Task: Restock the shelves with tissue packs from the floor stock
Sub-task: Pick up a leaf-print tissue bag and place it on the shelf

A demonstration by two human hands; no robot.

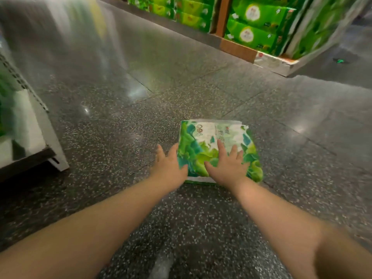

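A green and white tissue pack (209, 137) lies flat on the speckled dark floor, in the middle of the head view. My right hand (227, 166) rests on top of its near half with fingers spread and straight. My left hand (169, 164) is at the pack's left edge, fingers extended, touching its side. Both forearms reach forward from the bottom of the frame.
A white shelf unit (40, 141) with green packs stands at the left. Across the aisle, stacked green tissue boxes (253, 27) sit on a low display base (275, 63) at the top right. Polished floor (141, 81) lies between them.
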